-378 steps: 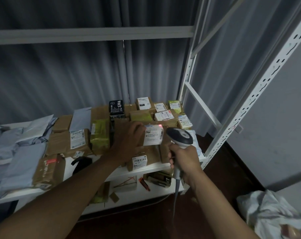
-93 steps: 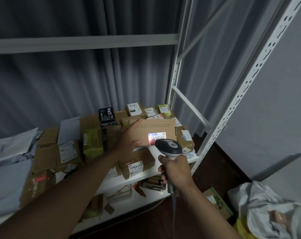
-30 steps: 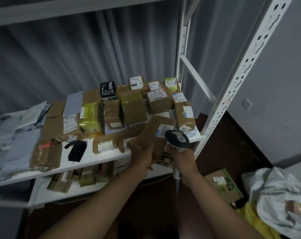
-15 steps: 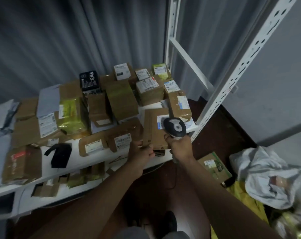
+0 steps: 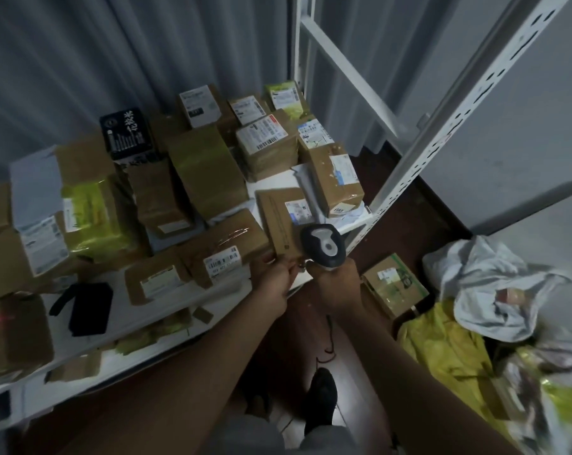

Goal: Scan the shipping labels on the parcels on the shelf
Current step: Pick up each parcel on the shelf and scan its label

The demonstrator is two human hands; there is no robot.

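Head view: the left hand (image 5: 276,277) pinches the near edge of a flat brown cardboard parcel (image 5: 279,221) lying on the white metal shelf (image 5: 192,297); the right hand (image 5: 335,279) grips a grey handheld barcode scanner (image 5: 324,246) just above that parcel's white shipping label (image 5: 298,209)

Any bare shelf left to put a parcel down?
Bare white shelf between the taped box and flat parcel; another strip around the black pouch, front left. Back rows are packed tight.

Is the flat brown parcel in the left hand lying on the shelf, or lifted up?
Lying flat: the flat brown parcel rests on the shelf, label upward; the left hand pinches its near edge.
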